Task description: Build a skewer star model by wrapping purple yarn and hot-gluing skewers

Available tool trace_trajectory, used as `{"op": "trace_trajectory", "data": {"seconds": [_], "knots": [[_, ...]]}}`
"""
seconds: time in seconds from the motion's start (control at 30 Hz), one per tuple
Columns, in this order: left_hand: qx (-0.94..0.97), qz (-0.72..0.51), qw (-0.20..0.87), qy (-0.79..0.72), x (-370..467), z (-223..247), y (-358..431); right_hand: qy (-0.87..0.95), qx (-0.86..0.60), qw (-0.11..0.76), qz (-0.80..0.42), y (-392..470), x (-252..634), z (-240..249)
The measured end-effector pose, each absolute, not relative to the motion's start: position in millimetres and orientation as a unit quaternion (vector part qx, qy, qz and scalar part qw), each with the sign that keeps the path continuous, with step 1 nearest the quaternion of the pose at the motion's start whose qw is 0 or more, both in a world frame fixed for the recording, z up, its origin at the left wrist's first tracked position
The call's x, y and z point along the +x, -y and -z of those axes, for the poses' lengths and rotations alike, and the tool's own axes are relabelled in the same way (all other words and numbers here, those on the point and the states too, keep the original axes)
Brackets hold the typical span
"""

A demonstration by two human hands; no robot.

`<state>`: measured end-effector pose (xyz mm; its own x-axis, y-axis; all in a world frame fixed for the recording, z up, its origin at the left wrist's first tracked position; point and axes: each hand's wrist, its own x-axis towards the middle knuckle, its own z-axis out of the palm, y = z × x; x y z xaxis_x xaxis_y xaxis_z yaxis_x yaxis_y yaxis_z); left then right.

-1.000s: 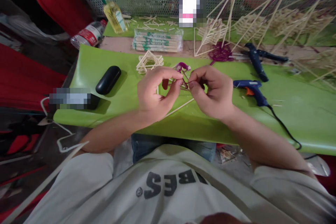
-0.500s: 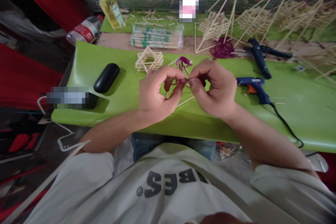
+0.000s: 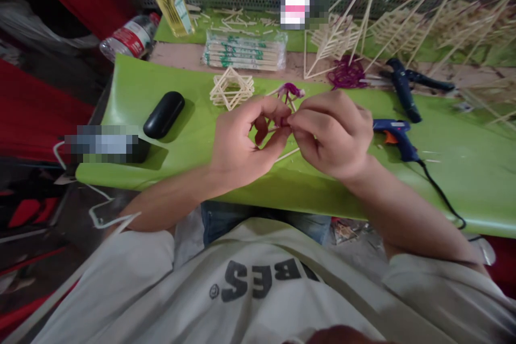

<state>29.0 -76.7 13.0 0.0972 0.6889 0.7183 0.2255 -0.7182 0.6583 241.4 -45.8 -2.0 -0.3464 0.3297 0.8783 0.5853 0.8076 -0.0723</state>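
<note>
Between thumb and fingers, my left hand point(image 3: 245, 142) pinches a stick wrapped in purple yarn. My right hand point(image 3: 332, 134) is closed at the same spot, its fingertips meeting those of my left hand; the yarn end there is mostly hidden. Just behind the fingers, a purple yarn bundle point(image 3: 292, 89) tops a few joined sticks. A loose pale stick point(image 3: 287, 155) lies below the hands. Beyond my left hand sits a star-shaped stack of sticks point(image 3: 231, 88). A blue glue gun point(image 3: 397, 137) lies right of my right hand.
A black case point(image 3: 164, 115) and a blurred box are at left. Behind are wrapped sticks point(image 3: 244, 52), an oil-coloured bottle point(image 3: 173, 8), a red-labelled bottle point(image 3: 131, 37), purple yarn point(image 3: 346, 72), a dark glue gun point(image 3: 405, 88), a lit phone and stick structures point(image 3: 336, 37).
My right hand has turned inward, its fingers now folded closer over the pinch point. My left hand keeps its grip. The whole view has shifted slightly.
</note>
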Motion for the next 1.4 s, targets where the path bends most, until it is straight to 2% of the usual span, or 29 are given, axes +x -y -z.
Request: {"op": "trace_trajectory", "data": {"seconds": [0.13, 0.23, 0.43, 0.57, 0.67, 0.9, 1.1, 1.4], "knots": [[0.727, -0.572, 0.176, -0.337, 25, -14, 75, 0.805, -0.261, 0.493, 0.204, 40, 243, 6], [0.746, -0.549, 0.152, -0.345, 21, -11, 73, 0.799, -0.230, 0.511, 0.217, 39, 241, 3], [0.759, -0.552, 0.123, -0.322, 15, -8, 64, 0.772, -0.235, 0.575, 0.136, 40, 237, -2], [0.758, -0.559, 0.118, -0.315, 14, -11, 62, 0.769, -0.253, 0.585, 0.050, 37, 234, 5], [0.746, -0.579, 0.128, -0.303, 15, -14, 65, 0.762, -0.244, 0.598, 0.033, 39, 230, 7], [0.731, -0.556, 0.197, -0.344, 15, -20, 74, 0.821, -0.250, 0.505, 0.089, 53, 235, 0], [0.721, -0.552, 0.233, -0.349, 16, -20, 78, 0.777, -0.239, 0.532, 0.237, 53, 233, -3], [0.705, -0.570, 0.221, -0.360, 18, -22, 80, 0.787, -0.286, 0.497, 0.226, 62, 234, -9]]}}
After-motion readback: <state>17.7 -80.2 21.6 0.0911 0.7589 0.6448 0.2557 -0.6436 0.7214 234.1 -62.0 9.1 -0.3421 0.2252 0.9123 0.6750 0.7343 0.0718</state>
